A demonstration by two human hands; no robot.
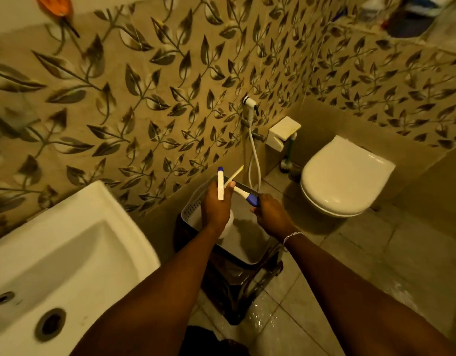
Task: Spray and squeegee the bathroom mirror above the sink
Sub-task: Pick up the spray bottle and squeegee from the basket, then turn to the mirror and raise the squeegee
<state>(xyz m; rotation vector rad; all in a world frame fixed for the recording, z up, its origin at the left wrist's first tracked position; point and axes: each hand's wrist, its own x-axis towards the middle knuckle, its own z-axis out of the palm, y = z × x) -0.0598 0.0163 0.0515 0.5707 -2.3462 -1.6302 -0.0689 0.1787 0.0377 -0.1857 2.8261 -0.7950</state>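
A white perforated plastic basket [193, 201] stands on a dark stool [237, 286], between the white ceramic sink [75, 242] and the white closed toilet [345, 176]; its inside looks bare and grey. Both arms reach forward over it. The left hand [218, 204] is clenched around the white spray bottle with blue nozzle [220, 186], held upright. The right hand [272, 214] grasps the blue handle of the white squeegee [243, 193], with its blade toward the leaf-patterned wall.

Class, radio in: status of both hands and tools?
Left hand gripping spray bottle. Right hand gripping squeegee. Both over basket. Mirror not in view.
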